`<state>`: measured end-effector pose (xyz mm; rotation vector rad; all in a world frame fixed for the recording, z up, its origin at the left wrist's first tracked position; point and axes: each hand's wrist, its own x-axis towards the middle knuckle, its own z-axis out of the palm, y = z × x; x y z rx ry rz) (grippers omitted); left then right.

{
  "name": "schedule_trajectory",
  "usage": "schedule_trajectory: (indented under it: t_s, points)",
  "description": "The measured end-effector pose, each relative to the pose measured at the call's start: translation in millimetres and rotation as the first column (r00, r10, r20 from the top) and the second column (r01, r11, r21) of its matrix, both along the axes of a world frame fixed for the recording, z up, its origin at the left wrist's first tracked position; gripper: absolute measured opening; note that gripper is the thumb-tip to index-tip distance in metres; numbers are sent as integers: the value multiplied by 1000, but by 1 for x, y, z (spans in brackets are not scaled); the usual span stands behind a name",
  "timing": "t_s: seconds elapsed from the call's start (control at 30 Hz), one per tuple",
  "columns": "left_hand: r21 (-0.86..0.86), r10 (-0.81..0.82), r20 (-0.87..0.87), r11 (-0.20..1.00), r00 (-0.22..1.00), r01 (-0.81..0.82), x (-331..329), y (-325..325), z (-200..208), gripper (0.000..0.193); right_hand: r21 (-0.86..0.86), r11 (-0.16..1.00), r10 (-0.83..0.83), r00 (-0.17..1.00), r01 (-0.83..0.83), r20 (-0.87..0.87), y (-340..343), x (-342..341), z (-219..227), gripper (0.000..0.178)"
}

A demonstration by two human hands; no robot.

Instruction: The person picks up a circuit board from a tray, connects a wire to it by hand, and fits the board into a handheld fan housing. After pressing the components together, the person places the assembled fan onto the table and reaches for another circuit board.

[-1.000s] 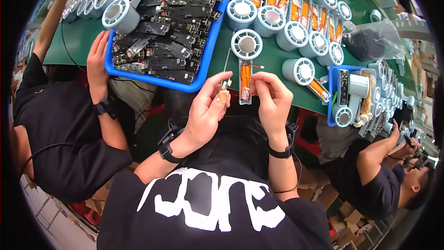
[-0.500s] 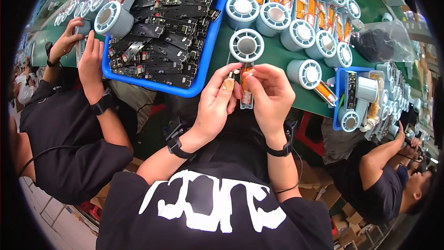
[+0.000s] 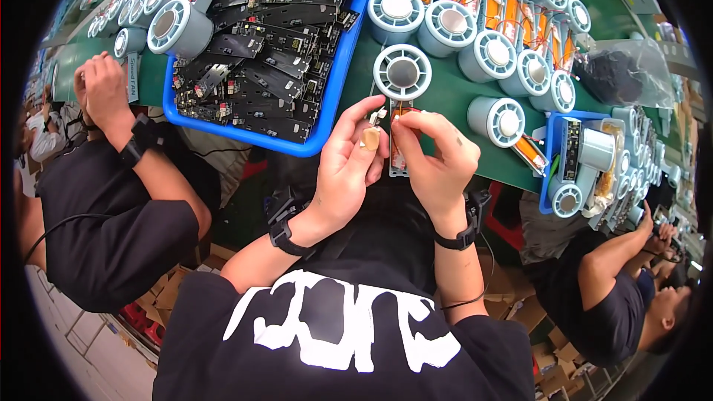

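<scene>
A light blue handheld fan [image 3: 402, 72] lies at the table edge, its round head away from me and its open handle towards me. An orange battery [image 3: 396, 150] with wires shows in the handle between my hands. My left hand [image 3: 349, 156] is closed beside the handle, pinching a small part with a white connector [image 3: 379, 115]; the fingers hide most of it. Tan tape covers the left thumb. Closed over the handle's other side, my right hand [image 3: 438, 156] pinches a thin wire at its fingertips, the wire's end being hidden.
Left of the fan stands a blue tray [image 3: 256, 142] heaped with black circuit boards [image 3: 267, 74]. Several fan bodies [image 3: 486, 56] with batteries line the right. A smaller blue bin [image 3: 551, 150] and a plastic bag [image 3: 624, 70] lie farther right. Co-workers sit on both sides.
My right hand has drawn slightly right and turned, its fingers now pinched near the handle's top. My left hand stays nearly still. The left co-worker's hands have left a fan body.
</scene>
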<state>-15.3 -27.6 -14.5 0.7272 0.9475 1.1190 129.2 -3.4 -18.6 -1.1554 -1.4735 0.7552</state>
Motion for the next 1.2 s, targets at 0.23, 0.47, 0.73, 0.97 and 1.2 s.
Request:
schedule_trajectory:
  t_s: [0.23,0.47,0.73,0.97,1.2]
  points:
    - [-122,-2,144,992,990,20,0,1,-3,43,74,996,-53,992,45,117,3,-3,2,21]
    - [-75,-18,111,997,994,27,-1,1,0,42,209,978,-94,934,21,345,6,-7,8,19]
    - [-62,-21,90,998,996,27,1,-1,-1,39,184,983,-52,925,-19,375,6,-2,13,18]
    - [-118,-7,114,993,993,21,4,0,0,38,138,989,-3,909,-60,416,6,3,14,19]
    - [-114,-55,129,991,990,70,-2,1,-4,37,114,987,48,885,-113,464,7,6,17,21]
